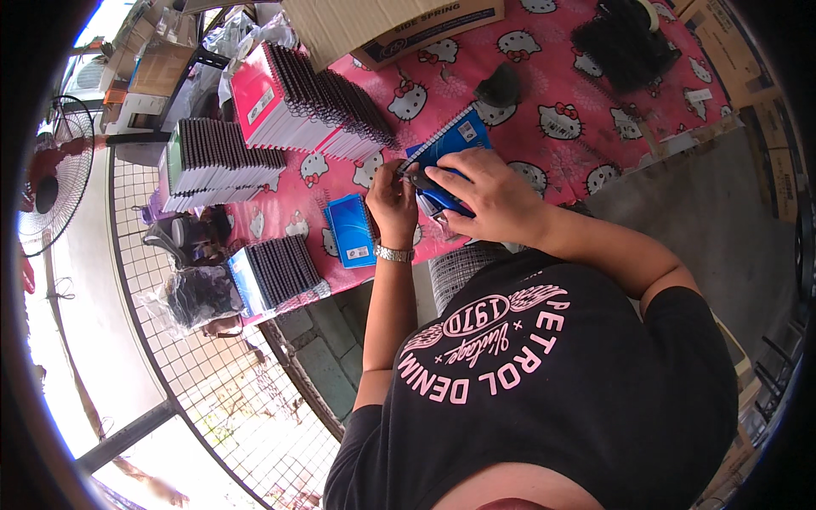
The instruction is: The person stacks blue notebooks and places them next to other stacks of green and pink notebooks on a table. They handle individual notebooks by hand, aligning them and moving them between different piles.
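Observation:
A blue spiral notebook (463, 136) lies at a slant on the table in front of me, its coil along the upper left edge. My left hand (393, 202), with a metal watch at the wrist, is closed in a pinch at the coil's lower end. My right hand (497, 191) grips pliers (442, 197) with blue handles and a dark head, which points toward my left fingertips. The jaws and the exact spot they touch are partly hidden by my fingers. Left of my left wrist, a small stack of blue notebooks (350, 229) lies flat.
A tall stack of spiral notebooks (306, 106), a green-covered stack (221, 161) and a blue-covered stack (274, 272) stand on the left of the pink patterned table (561, 166). A cardboard box (433, 30) and black coils (625, 47) are farther back. A fan (55, 178) stands far left.

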Demonstrator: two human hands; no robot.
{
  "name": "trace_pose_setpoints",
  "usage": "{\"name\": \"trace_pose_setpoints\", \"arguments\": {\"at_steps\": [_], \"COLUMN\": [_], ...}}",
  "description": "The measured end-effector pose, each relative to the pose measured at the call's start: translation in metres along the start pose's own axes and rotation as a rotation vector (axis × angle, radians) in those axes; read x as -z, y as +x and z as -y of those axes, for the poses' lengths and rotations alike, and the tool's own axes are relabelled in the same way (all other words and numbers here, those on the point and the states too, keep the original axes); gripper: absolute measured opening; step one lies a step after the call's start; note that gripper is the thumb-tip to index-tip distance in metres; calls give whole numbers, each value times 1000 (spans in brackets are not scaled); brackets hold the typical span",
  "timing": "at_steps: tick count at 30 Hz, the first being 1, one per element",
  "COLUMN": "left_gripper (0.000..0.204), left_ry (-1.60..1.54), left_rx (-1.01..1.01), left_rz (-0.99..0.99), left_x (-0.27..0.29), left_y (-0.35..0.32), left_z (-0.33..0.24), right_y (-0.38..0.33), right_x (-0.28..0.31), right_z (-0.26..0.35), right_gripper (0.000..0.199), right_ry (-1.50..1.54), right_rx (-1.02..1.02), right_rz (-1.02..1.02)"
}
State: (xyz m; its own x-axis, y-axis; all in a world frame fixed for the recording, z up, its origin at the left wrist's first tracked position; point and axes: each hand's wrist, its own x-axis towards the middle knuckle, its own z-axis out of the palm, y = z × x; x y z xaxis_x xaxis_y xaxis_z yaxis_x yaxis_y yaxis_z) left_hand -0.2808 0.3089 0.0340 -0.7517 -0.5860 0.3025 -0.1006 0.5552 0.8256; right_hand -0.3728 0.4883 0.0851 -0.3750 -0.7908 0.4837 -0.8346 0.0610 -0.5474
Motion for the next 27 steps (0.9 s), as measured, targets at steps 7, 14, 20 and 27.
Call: {"name": "trace_pose_setpoints", "arguments": {"at_steps": [7,14,20,27], "left_gripper": [10,16,26,28], "left_ry": [89,-400,515,749], "left_rx": [-92,319,466,-113], "left_rz": [-109,-592,-487,-239], "left_x": [-1,62,117,63], "left_y": [-10,-58,-109,-51], "left_z": [-16,19,94,46], "right_y": [-11,-56,-109,-102], "right_x": [-11,21,16,38], "right_z": [-2,-40,-109,-154], "right_gripper": [44,50,49,37], "right_ry": [973,255,-195,-560], "right_rx": [-551,-348,-427,-571], "right_rz": [224,-41,-61,11]}}
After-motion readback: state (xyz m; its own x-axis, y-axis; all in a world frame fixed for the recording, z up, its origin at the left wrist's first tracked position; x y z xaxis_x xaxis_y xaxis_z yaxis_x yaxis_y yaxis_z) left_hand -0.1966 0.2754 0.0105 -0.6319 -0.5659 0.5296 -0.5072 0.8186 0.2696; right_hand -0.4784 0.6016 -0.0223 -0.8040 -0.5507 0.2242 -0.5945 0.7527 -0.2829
